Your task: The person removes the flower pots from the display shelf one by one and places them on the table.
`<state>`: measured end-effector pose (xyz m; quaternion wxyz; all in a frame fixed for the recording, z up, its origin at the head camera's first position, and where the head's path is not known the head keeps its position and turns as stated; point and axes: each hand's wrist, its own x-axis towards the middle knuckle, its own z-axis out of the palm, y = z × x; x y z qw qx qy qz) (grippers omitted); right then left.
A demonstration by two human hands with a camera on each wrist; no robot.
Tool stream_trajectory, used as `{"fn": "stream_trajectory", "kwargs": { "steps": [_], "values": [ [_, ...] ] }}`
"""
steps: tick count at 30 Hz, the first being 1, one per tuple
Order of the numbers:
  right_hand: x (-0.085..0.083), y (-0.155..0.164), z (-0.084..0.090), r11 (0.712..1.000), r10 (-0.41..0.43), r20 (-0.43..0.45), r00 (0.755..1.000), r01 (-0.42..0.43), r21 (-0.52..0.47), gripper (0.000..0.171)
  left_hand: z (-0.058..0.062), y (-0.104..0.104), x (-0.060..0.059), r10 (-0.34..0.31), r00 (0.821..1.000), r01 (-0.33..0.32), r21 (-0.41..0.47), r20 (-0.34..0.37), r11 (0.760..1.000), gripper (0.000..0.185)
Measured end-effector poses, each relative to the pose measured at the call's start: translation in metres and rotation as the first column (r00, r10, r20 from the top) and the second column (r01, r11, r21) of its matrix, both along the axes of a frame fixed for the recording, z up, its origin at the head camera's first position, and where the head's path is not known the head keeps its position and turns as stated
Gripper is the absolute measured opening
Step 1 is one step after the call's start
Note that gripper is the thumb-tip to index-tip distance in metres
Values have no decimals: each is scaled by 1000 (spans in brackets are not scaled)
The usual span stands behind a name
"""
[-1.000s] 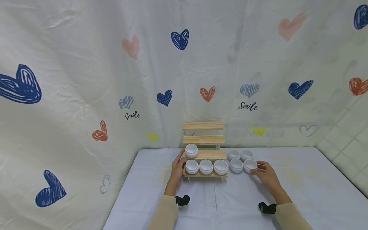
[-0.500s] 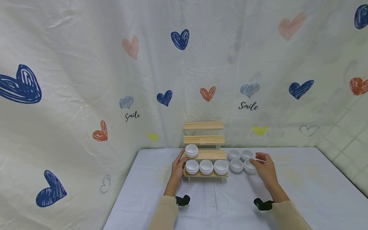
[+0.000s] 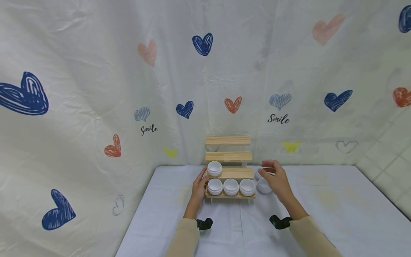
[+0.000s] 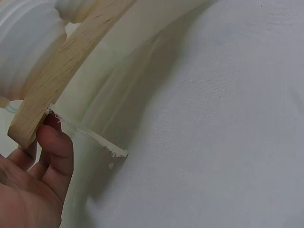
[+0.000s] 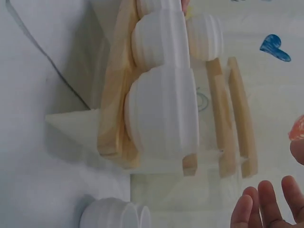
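Hands at a stepped wooden rack (image 3: 228, 173) of white cups.
Left hand (image 3: 199, 186) rests its fingers against the rack's left end; right hand (image 3: 277, 179), raised beside its right end, pinches one white cup (image 3: 268, 169) above the loose cups (image 3: 264, 186).

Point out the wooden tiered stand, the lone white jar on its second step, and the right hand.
wooden tiered stand (image 3: 236, 173), head view, bare second step.
white jar (image 3: 214, 168), head view, its side.
right hand (image 3: 277, 180), head view, back of the hand.

head: high, forward-down | wrists: close | shared: wooden rack (image 3: 228, 170)
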<state>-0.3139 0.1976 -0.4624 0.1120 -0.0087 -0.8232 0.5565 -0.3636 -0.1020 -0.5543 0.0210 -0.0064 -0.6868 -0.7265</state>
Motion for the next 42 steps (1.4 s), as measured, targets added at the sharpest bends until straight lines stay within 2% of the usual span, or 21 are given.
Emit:
{"fn": "stream_trajectory", "kwargs": {
  "steps": [2,11,15,22,28,42],
  "values": [
    [-2,-7,3,1000,23,-21,1000,-23,-3,48,-9,2,-5,18,1000,-18,-11,-5,1000,52],
    [-12,-40,13,984,176,-52,983,-176,21,48,-9,2,-6,17,1000,-17,5,-3,1000,51],
    [-17,-51,13,971,238,-50,970,-236,43,52,-3,-1,-6,-12,1000,12,30,11,999,52],
    [-28,-70,11,945,326,-11,945,-325,27,56,20,-4,11,-39,999,39,27,17,999,53],
    [-36,-86,10,936,351,34,936,-352,26,54,23,-3,15,-44,999,43,44,22,998,53],
    [-49,-110,1,928,354,92,931,-362,89,52,21,-6,12,-81,997,80,47,10,996,54]
  ]
}}
